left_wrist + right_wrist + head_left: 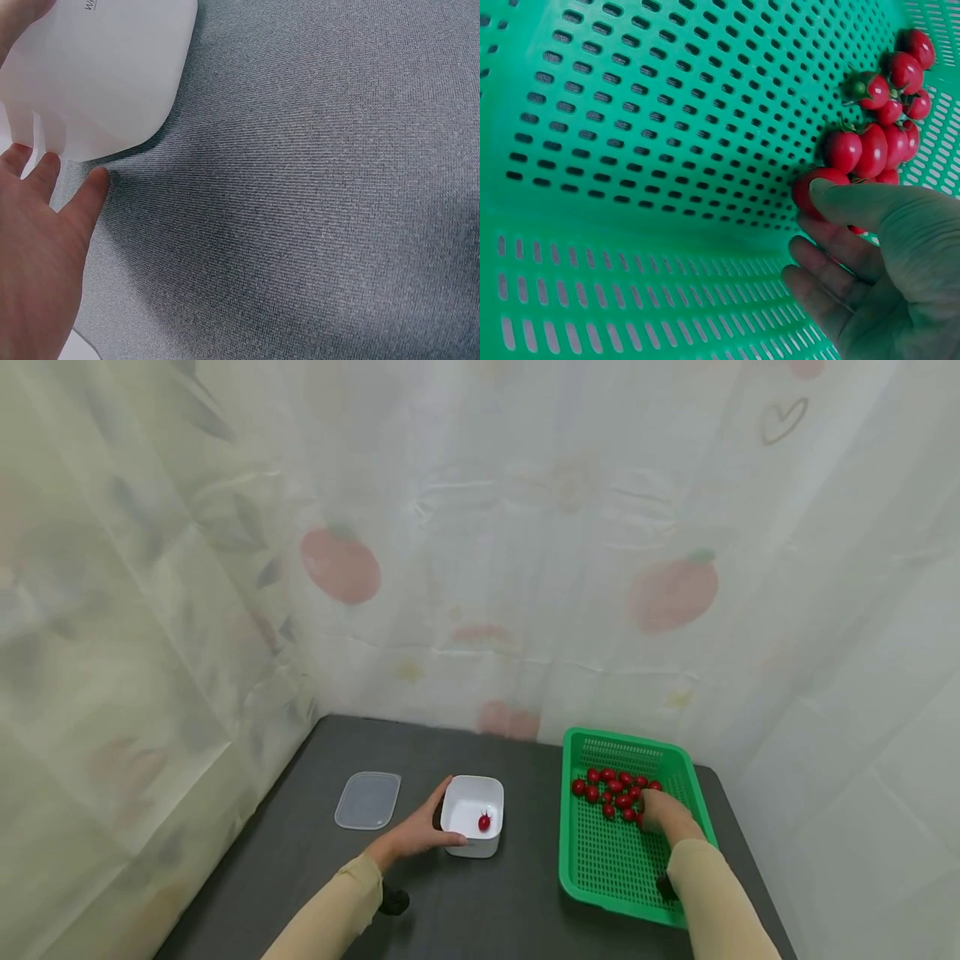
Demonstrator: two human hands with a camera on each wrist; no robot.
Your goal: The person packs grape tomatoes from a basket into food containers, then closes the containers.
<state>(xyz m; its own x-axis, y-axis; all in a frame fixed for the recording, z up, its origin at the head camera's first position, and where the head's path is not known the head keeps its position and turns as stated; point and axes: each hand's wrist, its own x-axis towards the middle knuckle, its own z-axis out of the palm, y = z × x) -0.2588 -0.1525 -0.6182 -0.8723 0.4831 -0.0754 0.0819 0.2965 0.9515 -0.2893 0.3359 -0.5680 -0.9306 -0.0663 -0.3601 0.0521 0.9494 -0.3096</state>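
A small white square container (471, 850) stands on the dark table, with one cherry tomato (484, 822) inside. My left hand (415, 835) grips it from the left, thumb at the near rim and fingers along its side; the left wrist view shows fingertips against the white wall. Over on the right, my right hand (666, 817) reaches into a green plastic basket (592, 877). The right wrist view shows the thumb and fingers pinching a red cherry tomato (810, 193) at the edge of a cluster. Several other cherry tomatoes (615, 787) lie in the basket's far half.
A translucent square lid (368, 800) lies flat on the table (517, 893), left of the container. Behind the table hangs a pale curtain (480, 568) with fruit prints, reaching round both sides. The basket has raised walls near the table's right edge.
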